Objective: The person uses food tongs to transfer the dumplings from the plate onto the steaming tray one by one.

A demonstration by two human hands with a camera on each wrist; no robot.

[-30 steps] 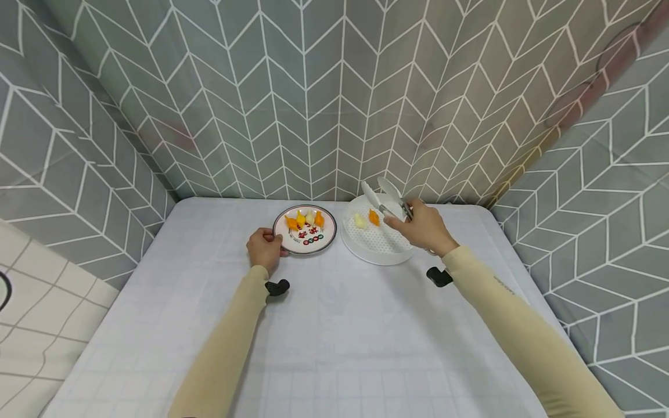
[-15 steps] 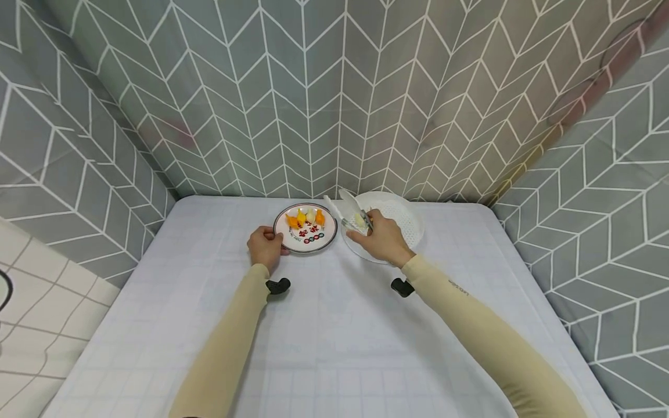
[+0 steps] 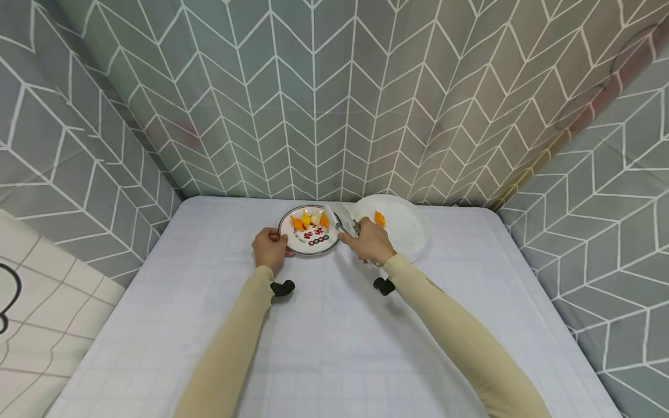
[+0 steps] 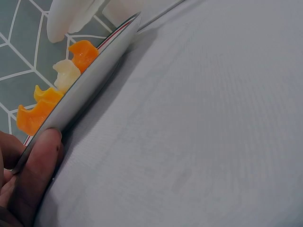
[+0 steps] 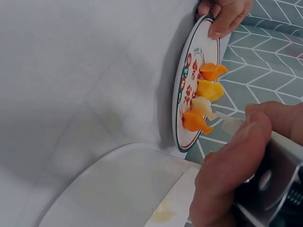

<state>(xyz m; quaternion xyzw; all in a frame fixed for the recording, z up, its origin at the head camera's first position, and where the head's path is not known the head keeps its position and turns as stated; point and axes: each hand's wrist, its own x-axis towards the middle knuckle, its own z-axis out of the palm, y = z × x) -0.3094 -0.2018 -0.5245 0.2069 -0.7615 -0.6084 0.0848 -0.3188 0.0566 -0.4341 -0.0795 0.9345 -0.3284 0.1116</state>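
My left hand [image 3: 270, 249] pinches the near-left rim of a round white plate [image 3: 292, 239] with red lettering and a dark-edged rim. In the left wrist view, the thumb lies along the plate's side. Several small dumpling-shaped pieces, such as an orange piece [image 5: 193, 121], a yellow piece [image 5: 209, 89] and a cream piece [image 5: 202, 107], sit towards the plate's far side. My right hand [image 3: 372, 239] grips tongs [image 3: 344, 217] with white tips, which overlap the plate's right edge. I cannot tell whether the tips hold a piece.
A round white perforated tray [image 3: 407, 229] stands right of the plate, partly under my right hand. One orange piece [image 3: 380, 219] shows in it. The table has a white cloth [image 3: 324, 325], and grey chevron-patterned curtains [image 3: 313, 116] rise behind and at both sides.
My right hand has brought the tongs leftward from above the tray to the plate's right edge. My left hand stays on the plate's rim.
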